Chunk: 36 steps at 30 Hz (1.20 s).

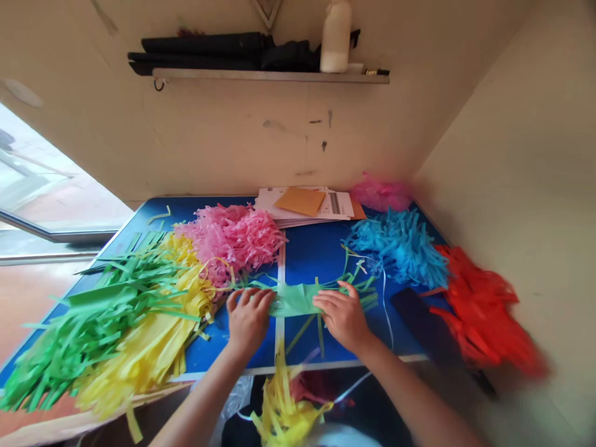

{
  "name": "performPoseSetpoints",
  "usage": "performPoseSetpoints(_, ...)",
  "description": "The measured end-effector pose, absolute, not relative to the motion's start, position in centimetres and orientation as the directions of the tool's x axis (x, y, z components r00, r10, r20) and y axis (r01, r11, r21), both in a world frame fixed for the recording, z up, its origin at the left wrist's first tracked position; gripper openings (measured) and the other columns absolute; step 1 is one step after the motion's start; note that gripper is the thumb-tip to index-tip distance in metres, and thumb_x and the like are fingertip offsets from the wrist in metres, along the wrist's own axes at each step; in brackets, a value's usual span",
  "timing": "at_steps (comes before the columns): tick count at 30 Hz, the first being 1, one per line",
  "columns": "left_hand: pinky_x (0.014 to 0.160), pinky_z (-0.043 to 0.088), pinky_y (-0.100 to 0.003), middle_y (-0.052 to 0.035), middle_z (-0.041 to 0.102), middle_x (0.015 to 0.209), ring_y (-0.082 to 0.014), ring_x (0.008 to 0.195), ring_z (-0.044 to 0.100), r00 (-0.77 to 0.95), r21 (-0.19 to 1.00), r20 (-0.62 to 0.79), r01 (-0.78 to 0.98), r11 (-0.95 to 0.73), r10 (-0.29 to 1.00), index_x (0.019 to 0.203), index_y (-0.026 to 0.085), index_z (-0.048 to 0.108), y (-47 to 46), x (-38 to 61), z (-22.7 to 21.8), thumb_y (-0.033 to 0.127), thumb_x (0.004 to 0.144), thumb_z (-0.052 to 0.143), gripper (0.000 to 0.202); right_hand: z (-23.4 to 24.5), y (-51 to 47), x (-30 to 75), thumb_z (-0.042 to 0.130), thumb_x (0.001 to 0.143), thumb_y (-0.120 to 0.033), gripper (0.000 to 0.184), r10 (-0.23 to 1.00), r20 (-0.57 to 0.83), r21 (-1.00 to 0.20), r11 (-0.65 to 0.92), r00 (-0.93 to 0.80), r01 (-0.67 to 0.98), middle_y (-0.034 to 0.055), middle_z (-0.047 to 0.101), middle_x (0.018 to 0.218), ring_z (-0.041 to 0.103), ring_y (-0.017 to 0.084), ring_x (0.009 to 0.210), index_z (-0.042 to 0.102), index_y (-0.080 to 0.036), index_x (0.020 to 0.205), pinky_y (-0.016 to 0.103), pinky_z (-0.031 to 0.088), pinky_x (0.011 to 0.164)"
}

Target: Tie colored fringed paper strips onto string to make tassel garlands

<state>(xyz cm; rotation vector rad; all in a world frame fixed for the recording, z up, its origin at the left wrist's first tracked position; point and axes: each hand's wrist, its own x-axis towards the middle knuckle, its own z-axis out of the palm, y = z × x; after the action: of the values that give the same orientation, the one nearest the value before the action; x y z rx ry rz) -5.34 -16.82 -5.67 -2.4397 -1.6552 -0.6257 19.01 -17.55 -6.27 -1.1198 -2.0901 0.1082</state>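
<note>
Green paper (297, 300) (pink fringe (235, 239) near).

2 hands (251, 315), 1 held sheet (295, 299), 1 blue bunch (399, 247), 1 bottle (336, 38), 1 shelf (261, 75)

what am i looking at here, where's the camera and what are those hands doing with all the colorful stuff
There's no machine here: these are a person's bare hands. The single picture comes from a camera worn on their head, looking forward and down. The left hand and right hand are at opposite ends of a flat green piece, perhaps thin paper or plastic. On the blue table, green fringe and yellow fringe lie to the left, with a pink bundle beside them. Papers lie at the back, a blue bundle to the right, and red strips at the right edge.
</note>
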Motion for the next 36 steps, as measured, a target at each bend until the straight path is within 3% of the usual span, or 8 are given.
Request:
performPoseSetpoints(4,0.099,0.033,-0.054,-0.0117,0.070,0.114,-0.0339,0.111,0.058,0.289,-0.032,0.375,0.953,-0.300,0.881,0.115,0.022,0.067,-18.8,-7.9,-3.5,0.014,0.082,0.054,0.036,-7.0,-18.1,19.9,0.055,0.087,-0.010,0.021,0.733,0.558,-0.318,0.623,-0.391,0.715,0.0013,0.075,0.100,0.064,0.019,0.098,0.069,-0.025,0.093,0.043,0.025,0.102)
performPoseSetpoints(6,0.104,0.032,-0.053,-0.0160,0.062,0.128,-0.0347,0.122,0.051,0.352,-0.021,0.366,0.928,-0.371,0.861,0.125,0.019,0.061,-20.1,-7.0,-2.5,0.019,0.083,0.055,0.043,-7.4,-18.4,19.8,0.056,0.089,-0.013,0.017,0.734,0.533,-0.294,0.627,-0.421,0.722,0.0012,0.075,0.100,0.063,0.019,0.099,0.069,-0.024,0.089,0.042,0.026,0.099)
performPoseSetpoints(8,0.111,0.026,-0.048,-0.0119,0.054,0.139,-0.0300,0.131,0.044,0.486,0.052,0.343,0.844,-0.533,0.804,0.128,0.023,0.058,-20.5,-4.9,-2.3,0.023,0.085,0.055,0.044,-7.7,-18.7,19.6,0.057,0.091,-0.016,0.015,0.746,0.508,-0.280,0.616,-0.431,0.736,0.0011,0.075,0.100,0.061,0.020,0.100,0.069,-0.024,0.086,0.043,0.026,0.097)
performPoseSetpoints(11,0.114,0.017,-0.050,-0.0045,0.070,0.116,-0.0250,0.117,0.057,0.625,0.182,0.239,0.723,-0.667,0.743,0.112,0.027,0.066,-19.3,-2.0,-3.6,0.028,0.087,0.056,0.026,-7.8,-18.7,19.9,0.059,0.089,-0.017,0.013,0.770,0.433,-0.293,0.612,-0.469,0.734,0.0009,0.075,0.100,0.060,0.021,0.103,0.070,-0.025,0.088,0.044,0.023,0.099)
performPoseSetpoints(15,0.105,0.029,-0.045,0.0006,0.073,0.077,-0.0169,0.082,0.065,0.605,0.270,0.120,0.743,-0.612,0.787,0.080,0.026,0.071,-17.0,-1.9,-5.5,0.022,0.093,0.050,0.025,-7.9,-18.0,21.5,0.060,0.089,-0.016,0.017,0.823,0.280,-0.436,0.568,-0.495,0.698,-0.0029,0.075,0.091,0.064,0.017,0.096,0.071,-0.028,0.091,0.038,0.028,0.094)
performPoseSetpoints(18,0.095,0.033,-0.041,-0.0023,0.074,0.082,-0.0188,0.085,0.066,0.544,0.307,0.033,0.793,-0.526,0.839,0.086,0.026,0.072,-16.1,-2.9,-5.4,0.031,0.094,0.050,0.024,-8.2,-17.1,21.9,0.058,0.092,-0.021,0.017,0.907,0.184,-0.517,0.418,-0.380,0.747,-0.0040,0.075,0.088,0.066,0.015,0.090,0.072,-0.028,0.084,0.033,0.032,0.085)
performPoseSetpoints(23,0.080,0.037,-0.033,-0.0037,0.074,0.074,-0.0192,0.074,0.067,0.366,0.278,-0.116,0.905,-0.323,0.924,0.084,0.023,0.071,-14.4,-2.4,-5.3,0.040,0.094,0.047,0.032,-8.1,-15.7,20.3,0.061,0.089,-0.029,0.016,0.981,0.126,-0.440,0.189,-0.148,0.878,-0.0027,0.072,0.070,0.065,0.017,0.071,0.069,-0.024,0.076,0.032,0.034,0.077)
performPoseSetpoints(36,0.078,0.041,-0.035,-0.0104,0.074,0.077,-0.0264,0.076,0.070,0.223,0.147,-0.183,0.969,-0.198,0.957,0.092,0.018,0.067,-12.8,-0.8,-5.7,0.040,0.094,0.042,0.034,-8.7,-14.4,19.5,0.065,0.086,-0.028,0.013,0.989,0.132,-0.369,0.114,-0.069,0.922,-0.0013,0.073,0.076,0.064,0.018,0.078,0.068,-0.023,0.074,0.032,0.028,0.077)
